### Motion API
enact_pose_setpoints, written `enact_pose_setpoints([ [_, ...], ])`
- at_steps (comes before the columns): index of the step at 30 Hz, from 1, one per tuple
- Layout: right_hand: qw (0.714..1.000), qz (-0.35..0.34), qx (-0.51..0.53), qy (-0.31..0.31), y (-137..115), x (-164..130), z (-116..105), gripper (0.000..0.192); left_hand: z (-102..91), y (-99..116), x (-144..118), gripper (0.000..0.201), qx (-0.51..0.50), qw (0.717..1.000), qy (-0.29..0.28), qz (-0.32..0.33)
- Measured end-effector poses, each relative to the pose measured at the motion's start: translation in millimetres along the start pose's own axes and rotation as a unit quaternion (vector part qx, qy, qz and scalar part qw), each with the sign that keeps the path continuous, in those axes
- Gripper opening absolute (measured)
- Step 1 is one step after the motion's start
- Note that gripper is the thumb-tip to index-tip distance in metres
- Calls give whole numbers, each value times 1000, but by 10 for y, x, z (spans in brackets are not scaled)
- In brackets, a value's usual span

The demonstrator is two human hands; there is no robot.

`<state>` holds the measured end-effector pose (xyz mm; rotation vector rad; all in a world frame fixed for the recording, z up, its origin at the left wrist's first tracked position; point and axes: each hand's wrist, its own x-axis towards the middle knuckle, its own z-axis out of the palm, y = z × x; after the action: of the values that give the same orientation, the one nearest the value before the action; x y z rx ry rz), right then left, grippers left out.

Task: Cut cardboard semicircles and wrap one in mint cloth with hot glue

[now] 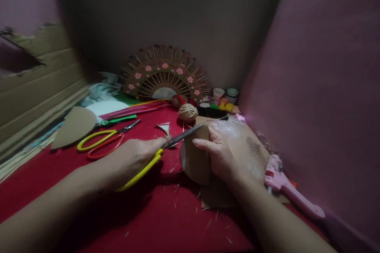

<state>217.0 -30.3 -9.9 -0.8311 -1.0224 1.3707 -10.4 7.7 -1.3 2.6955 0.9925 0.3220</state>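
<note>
My left hand [130, 160] grips yellow-handled scissors [166, 148], their blades reaching right across the top edge of a brown cardboard piece [196, 162]. My right hand [218, 154] holds that cardboard piece upright on the red cloth [166, 217], fingers wrapped over its upper right side. A second pair of scissors [103, 140] with yellow and red handles lies on the cloth to the left, beyond my left hand.
A pink glue gun [289, 189] lies at the right by the pink wall. A ball of twine [187, 112], a stick fan with pink flowers [164, 75], small jars [225, 95] and a cardboard cutout [74, 126] sit behind. Cardboard sheets [32, 87] lean at left.
</note>
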Motion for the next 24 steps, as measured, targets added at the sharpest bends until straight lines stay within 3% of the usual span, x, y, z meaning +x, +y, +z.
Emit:
enact_pose_setpoints([
  [14, 1000, 4, -14, -8, 4, -17, -7, 23, -7, 16, -2, 35, 24, 1000, -9, -10],
  [19, 1000, 5, -9, -2, 6, -18, -1, 23, -23, 7, -24, 27, 38, 999, 0, -9],
  [24, 1000, -9, -8, 0, -14, -23, -6, 23, -25, -28, -23, 25, -17, 1000, 24, -4],
])
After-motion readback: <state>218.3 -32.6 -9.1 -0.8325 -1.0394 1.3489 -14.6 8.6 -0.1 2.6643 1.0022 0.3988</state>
